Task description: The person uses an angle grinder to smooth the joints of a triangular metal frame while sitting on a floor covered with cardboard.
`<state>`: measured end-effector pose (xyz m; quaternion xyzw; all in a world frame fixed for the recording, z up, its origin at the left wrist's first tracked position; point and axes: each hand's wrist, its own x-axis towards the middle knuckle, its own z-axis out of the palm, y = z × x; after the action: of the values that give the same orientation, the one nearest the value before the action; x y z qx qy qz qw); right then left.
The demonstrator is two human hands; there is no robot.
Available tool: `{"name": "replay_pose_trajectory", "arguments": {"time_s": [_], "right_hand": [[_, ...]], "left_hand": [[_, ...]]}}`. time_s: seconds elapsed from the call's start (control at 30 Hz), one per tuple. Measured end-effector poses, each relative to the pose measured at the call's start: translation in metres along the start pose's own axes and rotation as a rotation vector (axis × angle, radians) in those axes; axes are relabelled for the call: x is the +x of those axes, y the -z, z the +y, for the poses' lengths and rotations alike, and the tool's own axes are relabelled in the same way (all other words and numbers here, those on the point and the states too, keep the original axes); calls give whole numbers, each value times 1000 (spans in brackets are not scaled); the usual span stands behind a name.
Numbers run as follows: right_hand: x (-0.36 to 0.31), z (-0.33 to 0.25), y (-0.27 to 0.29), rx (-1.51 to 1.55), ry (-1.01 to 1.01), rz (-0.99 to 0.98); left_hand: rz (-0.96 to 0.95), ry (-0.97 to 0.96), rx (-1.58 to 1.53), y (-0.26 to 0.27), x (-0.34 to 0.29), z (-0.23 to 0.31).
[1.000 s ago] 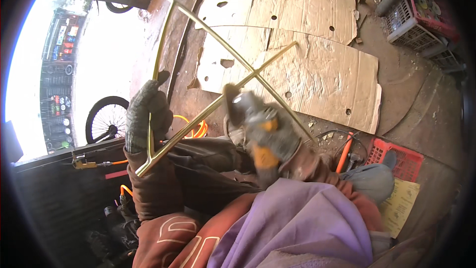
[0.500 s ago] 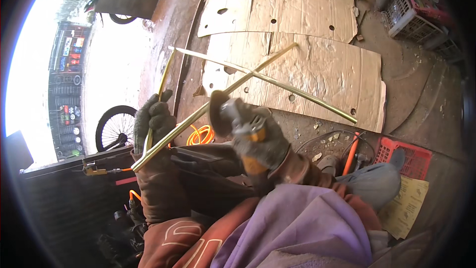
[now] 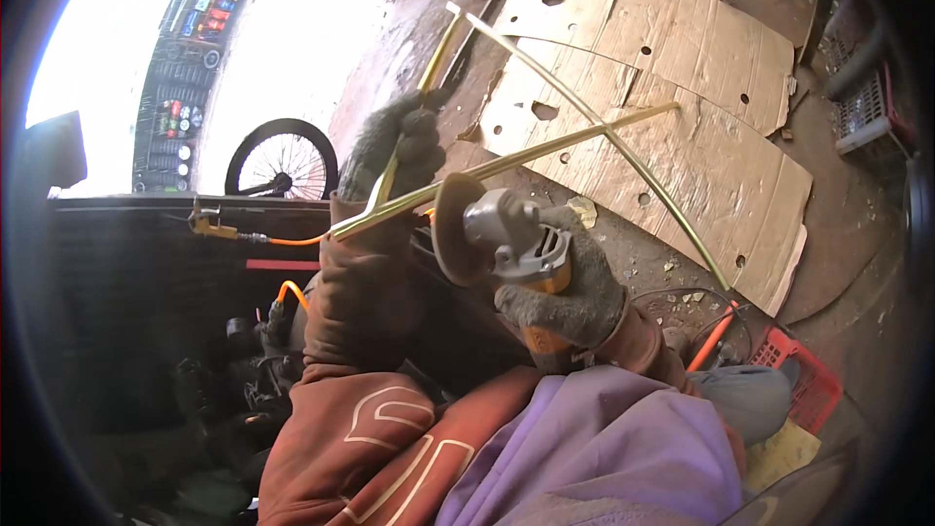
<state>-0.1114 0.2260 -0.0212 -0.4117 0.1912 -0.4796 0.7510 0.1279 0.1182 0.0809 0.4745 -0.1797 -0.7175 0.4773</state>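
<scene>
My left hand [image 3: 394, 151], in a dark grey glove, grips a frame of thin brass-coloured metal bars [image 3: 534, 153]. Two of the bars cross over the cardboard, and a shorter one runs up through my fist. Wrapped round the yellow and grey body of an angle grinder [image 3: 514, 234] is my gloved right hand [image 3: 582, 297]. The brown grinder disc [image 3: 458, 229] is beside the long bar, right of where the bars meet at the lower left. Whether the disc touches the metal, I cannot tell.
Flattened cardboard sheets [image 3: 672, 127] with holes lie on the floor ahead. A bicycle wheel [image 3: 282, 161] stands at the left beyond a dark panel [image 3: 136, 282], near a brass-coloured air gun [image 3: 212, 222] on an orange hose. Crates [image 3: 862, 117] and a red basket [image 3: 813, 390] are at the right.
The view has swung, so the scene appears turned and shifted to the right. Both hands keep hold of the metal frame and the angle grinder, which now shows more sharply.
</scene>
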Motion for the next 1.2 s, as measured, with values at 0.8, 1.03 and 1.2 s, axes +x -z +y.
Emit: {"name": "replay_pose_trajectory", "arguments": {"time_s": [0.8,1.03,1.2], "right_hand": [[-30,-11,12,-27,-149,312],[-22,-16,4,-82,-89,221],[-34,12,66,-140,-267,459]], "left_hand": [[-342,-526,1433,-109,-36,-7],[-258,-492,1490,-100,-32,-4],[-354,-708,1643,-93,-21,1]]}}
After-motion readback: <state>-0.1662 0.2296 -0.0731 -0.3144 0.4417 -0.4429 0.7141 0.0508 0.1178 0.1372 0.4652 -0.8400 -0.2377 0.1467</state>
